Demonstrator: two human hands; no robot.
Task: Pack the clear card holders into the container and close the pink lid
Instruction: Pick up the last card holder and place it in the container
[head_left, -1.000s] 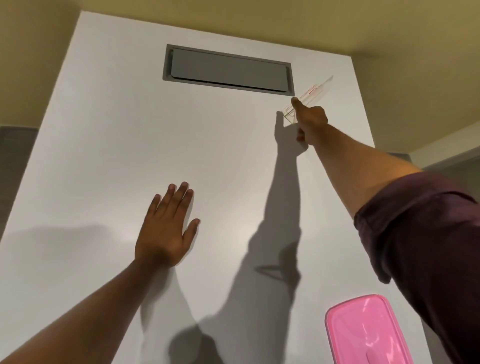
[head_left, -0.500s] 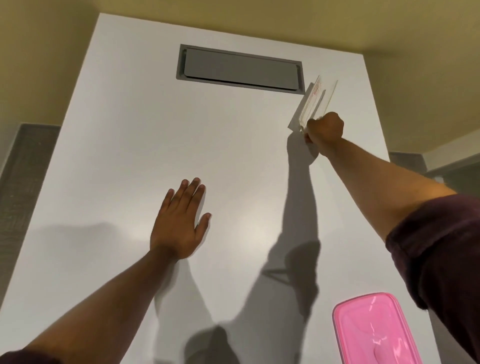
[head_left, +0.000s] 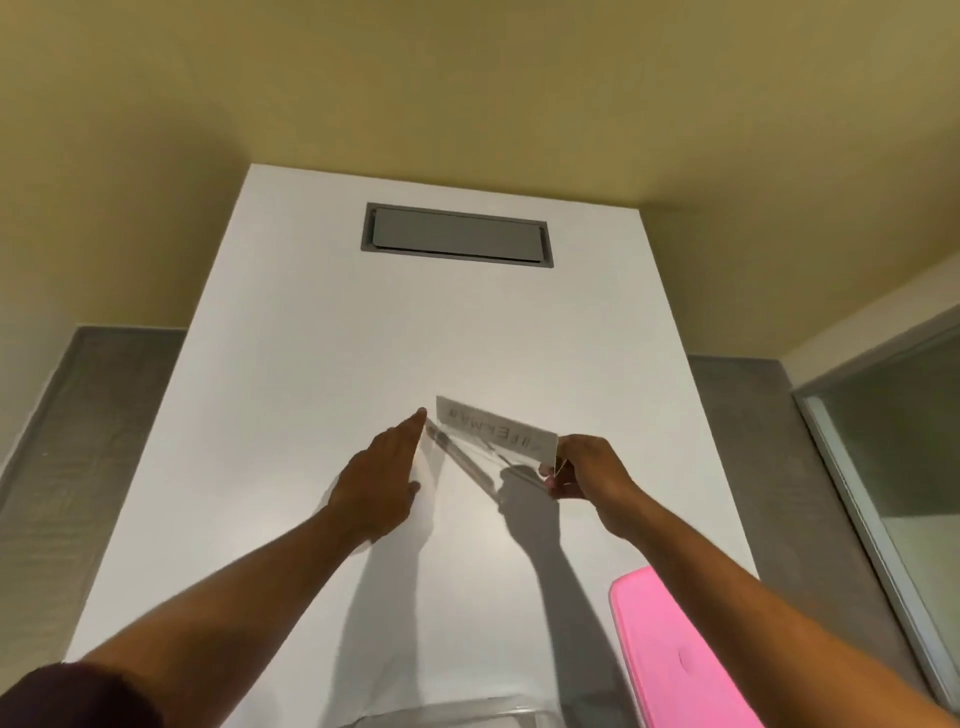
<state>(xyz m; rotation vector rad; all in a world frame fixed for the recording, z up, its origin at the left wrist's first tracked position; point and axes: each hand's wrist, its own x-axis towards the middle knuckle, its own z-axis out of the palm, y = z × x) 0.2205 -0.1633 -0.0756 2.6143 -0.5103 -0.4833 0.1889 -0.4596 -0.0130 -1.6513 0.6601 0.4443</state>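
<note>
Two hands are up over the white table (head_left: 311, 415) in the head view. Right hand (head_left: 587, 470) is pinching one end of a clear card holder (head_left: 493, 441), lifted off the table and tilted, with mirrored lettering on it. Left hand (head_left: 382, 475) is flat and open, fingertips touching the holder's other end, gripping nothing. Pink lid (head_left: 670, 654) sits nearer the camera than the holder, off to its right. Clear container rim (head_left: 467, 714) barely shows at the bottom edge.

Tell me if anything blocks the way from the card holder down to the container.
Nothing visible does. The right hand holds the clear card holder above bare white table; the container's clear rim shows at the near edge, the pink lid off to its right.
</note>
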